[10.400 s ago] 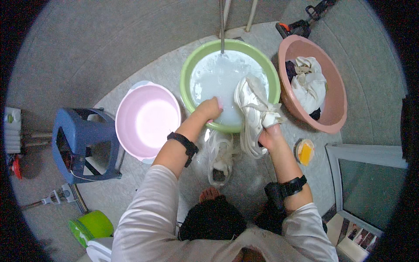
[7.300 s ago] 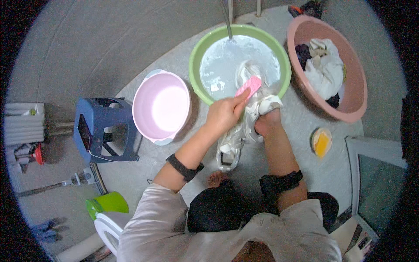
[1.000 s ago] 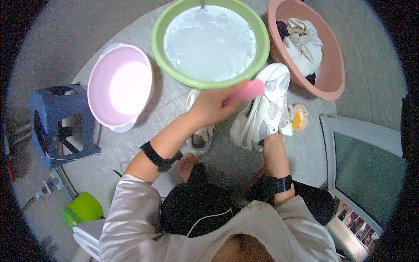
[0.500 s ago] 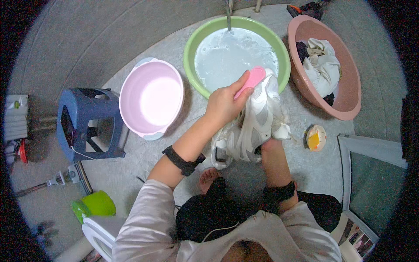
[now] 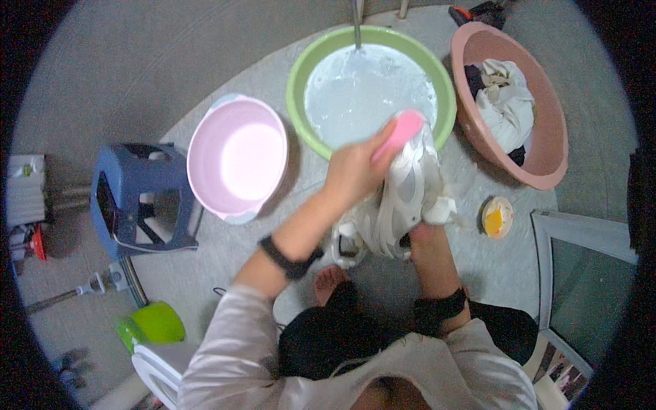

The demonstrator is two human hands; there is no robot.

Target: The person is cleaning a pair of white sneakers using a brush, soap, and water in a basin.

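I see the green basin (image 5: 298, 102) of water at twelve o'clock, the white sneaker (image 5: 403, 201) just below its rim held from underneath by my right hand (image 5: 420, 234), my left hand (image 5: 355, 171) gripping the pink brush (image 5: 400, 133) against it.

A green basin (image 5: 444, 96) of cloudy water is sitting at 12 o'clock. A brown basin (image 5: 547, 147) holding clothes is lying at 2 o'clock. 1 empty pink basin (image 5: 205, 140) is resting at 10 o'clock, just beside a blue stool (image 5: 113, 198) at 9 o'clock.
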